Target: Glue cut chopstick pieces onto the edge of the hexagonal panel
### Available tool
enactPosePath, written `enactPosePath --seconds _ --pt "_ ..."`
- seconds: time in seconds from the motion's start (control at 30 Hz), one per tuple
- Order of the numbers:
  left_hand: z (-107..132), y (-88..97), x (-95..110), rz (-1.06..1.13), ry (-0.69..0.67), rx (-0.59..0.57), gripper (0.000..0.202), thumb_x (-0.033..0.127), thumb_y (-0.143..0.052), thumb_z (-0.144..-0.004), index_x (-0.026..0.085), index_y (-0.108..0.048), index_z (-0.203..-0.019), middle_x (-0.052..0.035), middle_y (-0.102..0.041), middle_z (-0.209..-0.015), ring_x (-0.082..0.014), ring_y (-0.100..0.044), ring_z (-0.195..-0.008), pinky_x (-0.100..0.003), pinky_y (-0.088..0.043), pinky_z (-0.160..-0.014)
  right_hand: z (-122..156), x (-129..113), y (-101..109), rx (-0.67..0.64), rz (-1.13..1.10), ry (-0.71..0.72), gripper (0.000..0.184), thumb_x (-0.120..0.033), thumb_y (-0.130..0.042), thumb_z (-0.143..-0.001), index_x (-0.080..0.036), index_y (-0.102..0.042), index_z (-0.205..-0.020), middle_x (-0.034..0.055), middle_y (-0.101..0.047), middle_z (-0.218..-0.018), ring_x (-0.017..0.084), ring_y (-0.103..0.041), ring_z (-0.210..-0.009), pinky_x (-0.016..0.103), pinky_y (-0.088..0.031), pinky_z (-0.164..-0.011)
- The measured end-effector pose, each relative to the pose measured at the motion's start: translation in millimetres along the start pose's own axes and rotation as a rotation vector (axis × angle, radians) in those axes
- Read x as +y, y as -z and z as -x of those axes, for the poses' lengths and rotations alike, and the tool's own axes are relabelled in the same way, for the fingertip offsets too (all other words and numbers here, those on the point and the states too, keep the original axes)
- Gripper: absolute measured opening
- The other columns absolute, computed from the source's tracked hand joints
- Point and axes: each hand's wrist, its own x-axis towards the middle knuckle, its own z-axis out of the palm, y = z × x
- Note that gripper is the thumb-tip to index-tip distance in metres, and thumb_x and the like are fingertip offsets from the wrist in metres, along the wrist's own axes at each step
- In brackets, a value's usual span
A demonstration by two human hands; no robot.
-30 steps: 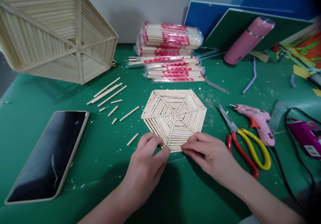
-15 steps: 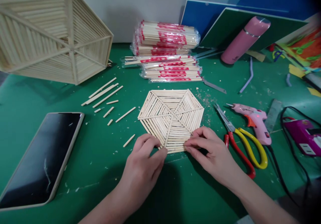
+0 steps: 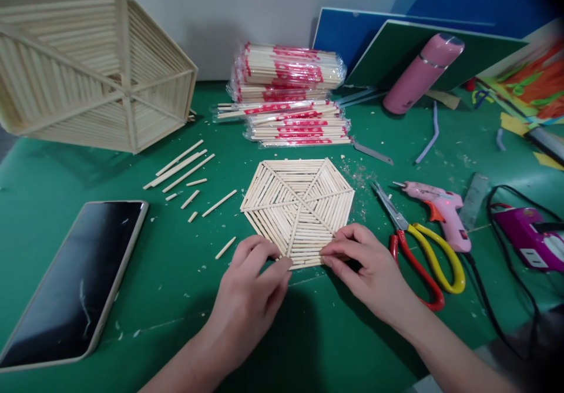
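We see both hands at the near edge of a many-sided stick panel, which lies flat on the green table in the middle of the scene. Since a second ago the hands have eased slightly apart along that edge, so we now see a little more of the outermost sticks between them; the panel itself keeps its place among the things around it. We take this as a small adjustment, with the work staying at this one near side. The left hand is half curled, its thumb and forefinger touching the panel's near left corner; because the fingers cover the spot, we cannot tell whether they grip it or only press. The right hand has its thumb and forefinger pinched nearly together on the edge, toward the near right corner, the other fingers loosely bent. To the left of the panel we find loose sticks and cut pieces, with a phone beyond them. A larger stick structure stands at the far left, and wrapped chopsticks are piled behind the panel. To its right lie a tool with red and yellow handles and a pink glue gun.
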Motion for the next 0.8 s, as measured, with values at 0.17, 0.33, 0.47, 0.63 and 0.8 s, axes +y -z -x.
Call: enactPosePath --seconds 0.17,0.33,0.47,0.63,0.8 --pt "2.8 1.2 5.4 -0.080 -0.023 0.045 0.019 0.013 -0.050 -0.077 0.018 -0.059 -0.094 -0.0082 -0.054 -0.097 -0.0242 -0.046 -0.096 -0.044 -0.036 -0.082 6.9 6.1 3.0 0.123 -0.098 -0.059 0.012 -0.020 -0.053 -0.082 -0.021 -0.063 -0.089 0.0044 -0.050 -0.087 0.016 -0.054 -0.083 0.028 -0.046 -0.069" --pt "6.0 -4.5 13.6 -0.169 -0.152 -0.029 0.026 0.017 -0.048 -0.081 0.020 -0.056 -0.105 -0.0088 -0.055 -0.106 -0.0274 -0.044 -0.104 -0.046 -0.030 -0.086 14.4 10.0 2.6 0.098 -0.084 -0.010 0.016 -0.017 -0.053 -0.081 -0.021 -0.062 -0.093 0.0042 -0.050 -0.088 0.015 -0.053 -0.081 0.028 -0.046 -0.068" --pt "5.1 -11.1 17.1 -0.221 -0.189 -0.020 0.024 0.016 -0.043 -0.084 0.018 -0.058 -0.102 -0.0082 -0.058 -0.101 -0.0255 -0.045 -0.102 -0.044 -0.029 -0.086 13.1 7.3 -0.1 0.046 -0.041 0.047 0.018 -0.018 -0.052 -0.081 -0.022 -0.063 -0.095 0.0042 -0.051 -0.086 0.016 -0.053 -0.082 0.030 -0.047 -0.070" --pt "-2.6 -17.2 25.2 -0.296 -0.139 -0.009 0.020 0.014 -0.046 -0.082 0.016 -0.059 -0.097 -0.0062 -0.060 -0.094 -0.0222 -0.048 -0.095 -0.039 -0.031 -0.085 7.5 3.1 -2.6 -0.028 0.152 0.162 0.018 -0.021 -0.052 -0.082 -0.021 -0.066 -0.094 0.0051 -0.054 -0.081 0.017 -0.051 -0.077 0.032 -0.044 -0.066" --pt "-5.8 -22.2 29.6 -0.350 -0.095 -0.041 0.016 0.012 -0.048 -0.080 0.015 -0.059 -0.092 -0.0059 -0.059 -0.091 -0.0226 -0.048 -0.093 -0.040 -0.033 -0.082 5.9 3.3 -4.6 -0.020 0.210 0.239 0.016 -0.020 -0.051 -0.083 -0.021 -0.066 -0.086 0.0053 -0.055 -0.079 0.017 -0.051 -0.074 0.030 -0.044 -0.063"
